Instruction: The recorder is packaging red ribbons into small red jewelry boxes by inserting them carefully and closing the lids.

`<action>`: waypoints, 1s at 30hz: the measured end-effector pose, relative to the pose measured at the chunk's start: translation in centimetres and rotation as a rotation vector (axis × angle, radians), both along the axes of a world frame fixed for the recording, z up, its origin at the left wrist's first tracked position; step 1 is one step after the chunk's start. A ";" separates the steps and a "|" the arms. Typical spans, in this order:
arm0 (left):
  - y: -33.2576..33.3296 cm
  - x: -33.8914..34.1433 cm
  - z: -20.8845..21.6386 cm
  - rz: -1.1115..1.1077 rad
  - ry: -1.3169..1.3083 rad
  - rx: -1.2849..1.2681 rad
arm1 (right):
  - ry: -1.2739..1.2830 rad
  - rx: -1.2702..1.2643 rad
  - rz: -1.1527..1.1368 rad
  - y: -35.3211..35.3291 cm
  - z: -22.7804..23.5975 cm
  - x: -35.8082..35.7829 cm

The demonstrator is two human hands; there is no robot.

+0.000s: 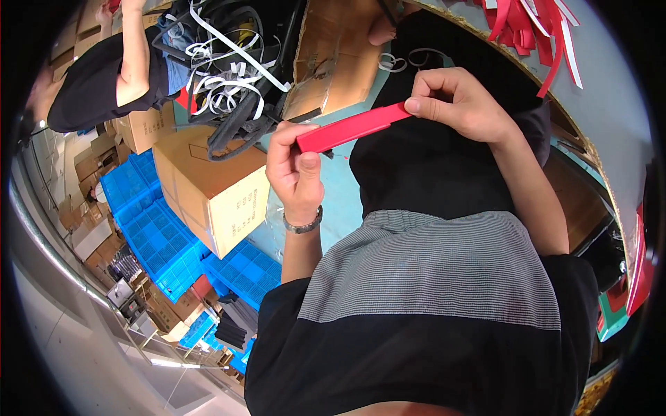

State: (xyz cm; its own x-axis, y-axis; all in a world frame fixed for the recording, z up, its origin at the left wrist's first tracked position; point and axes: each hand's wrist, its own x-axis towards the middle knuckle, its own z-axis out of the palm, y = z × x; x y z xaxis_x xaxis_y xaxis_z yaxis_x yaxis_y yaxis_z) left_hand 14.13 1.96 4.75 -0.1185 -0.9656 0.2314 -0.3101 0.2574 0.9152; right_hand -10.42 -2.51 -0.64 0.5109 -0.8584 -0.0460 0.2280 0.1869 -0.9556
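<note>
A flat red strip (pixel 350 130) is stretched between my two hands above my lap. My left hand (pixel 295 163) grips its wider left end, thumb in front and fingers behind. At the narrower right end, my right hand (pixel 461 107) pinches the tip between thumb and fingers. The strip slopes up toward the right, and its lower edge looks stepped, as if layers overlap. What it is part of cannot be made out.
Red and white strips (pixel 531 31) lie on a grey tabletop (pixel 610 83) at upper right. To the left stands a cardboard box (pixel 236 215), below a tangle of black and white strips (pixel 232 87). Blue crates (pixel 163 239) stand beyond. Another person (pixel 104 76) works at upper left.
</note>
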 end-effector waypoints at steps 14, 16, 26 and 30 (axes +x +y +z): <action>-0.1 -0.8 -0.3 0.009 0.031 -0.015 | 0.040 0.030 -0.008 0.2 -1.1 0.0; -0.3 -0.5 -0.1 0.037 0.087 -0.028 | 0.003 0.068 0.030 -0.2 -1.2 0.8; -0.6 -0.9 0.0 0.109 0.619 0.181 | -0.181 0.469 0.130 0.2 -0.1 1.2; -1.0 -1.0 0.6 0.167 0.731 0.193 | -0.377 0.470 0.183 0.3 -0.4 1.4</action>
